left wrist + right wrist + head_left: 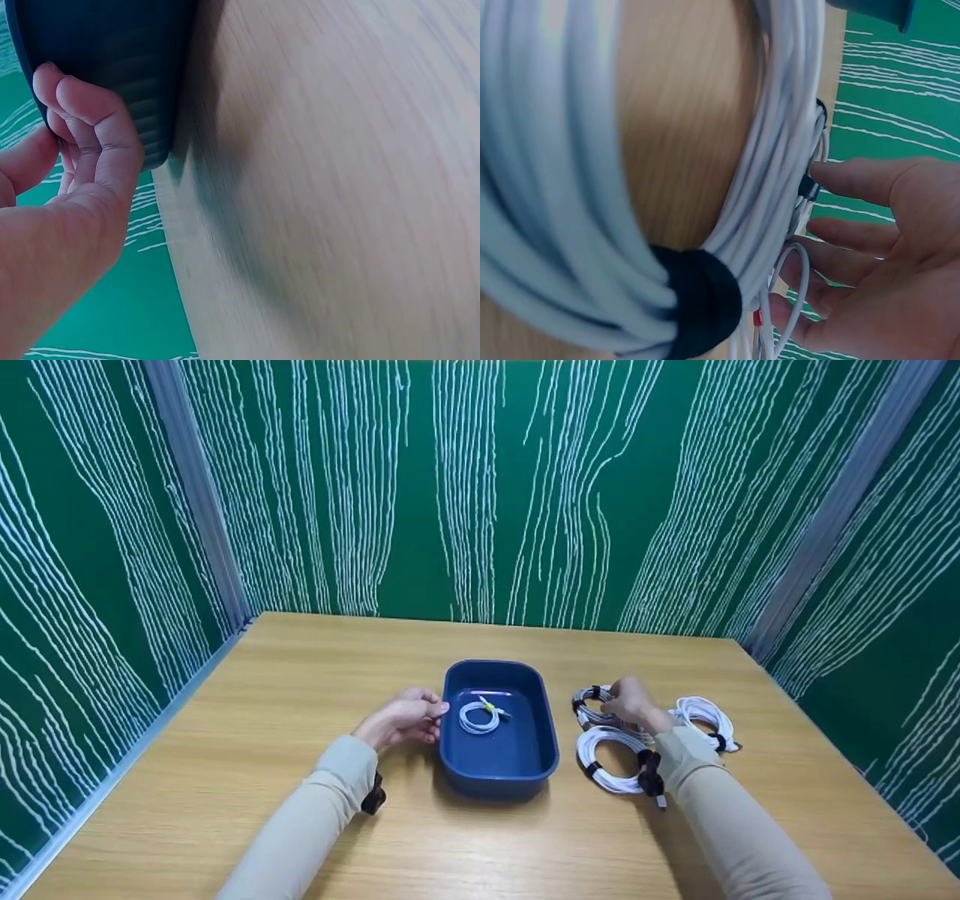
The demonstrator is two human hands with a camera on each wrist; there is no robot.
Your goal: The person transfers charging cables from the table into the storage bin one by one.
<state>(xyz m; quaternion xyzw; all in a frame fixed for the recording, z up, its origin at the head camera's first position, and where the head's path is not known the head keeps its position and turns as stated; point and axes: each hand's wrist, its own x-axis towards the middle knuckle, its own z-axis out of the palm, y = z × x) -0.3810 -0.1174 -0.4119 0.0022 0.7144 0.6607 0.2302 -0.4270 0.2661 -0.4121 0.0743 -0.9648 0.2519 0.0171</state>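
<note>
In the head view, a dark blue plastic bin stands on the table with a small coiled white cable inside, tied with a yellow tie. My left hand pinches the bin's left rim, thumb on top and fingers against the outer wall. To the right of the bin, my right hand reaches down at a grey coiled cable with black straps. Its fingers look mostly straight in the right wrist view, beside the coil; whether they touch it is unclear. A thick white cable coil lies nearer.
Another white cable coil with a black strap lies right of my right hand. The wooden table is bordered by green panels with white wavy lines at the back and sides.
</note>
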